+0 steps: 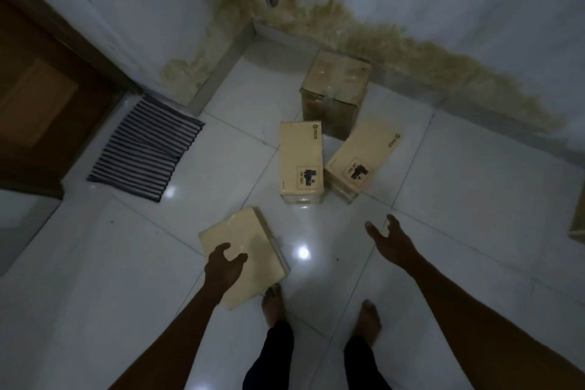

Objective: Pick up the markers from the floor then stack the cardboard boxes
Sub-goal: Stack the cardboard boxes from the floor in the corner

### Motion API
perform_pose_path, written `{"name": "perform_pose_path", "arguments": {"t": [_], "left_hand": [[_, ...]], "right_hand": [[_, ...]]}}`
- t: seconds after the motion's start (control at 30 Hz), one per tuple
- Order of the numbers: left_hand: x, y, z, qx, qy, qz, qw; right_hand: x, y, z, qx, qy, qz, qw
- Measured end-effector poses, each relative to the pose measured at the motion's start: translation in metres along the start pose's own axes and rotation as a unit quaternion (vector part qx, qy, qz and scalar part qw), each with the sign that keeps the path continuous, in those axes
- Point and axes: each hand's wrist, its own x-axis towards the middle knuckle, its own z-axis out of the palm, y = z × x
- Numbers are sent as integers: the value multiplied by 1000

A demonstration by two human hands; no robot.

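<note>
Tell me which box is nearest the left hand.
The flat plain box directly under the left hand; every other box lies farther off, toward the wall.

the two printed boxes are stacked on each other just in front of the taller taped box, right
Not stacked: the head view shows one printed box lying beside the other printed box, both on the floor, just in front of the taller taped box.
</note>
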Motion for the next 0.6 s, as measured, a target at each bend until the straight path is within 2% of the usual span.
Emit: {"name": "perform_pose_path", "arguments": {"t": [0.27,0.6], "left_hand": [[97,-51,30,-46,39,-41,997],[209,-134,49,-72,82,-109,988]], "right_hand": [[96,-4,92,0,-64,-14,998],[208,26,228,-27,-136,-39,990]]}}
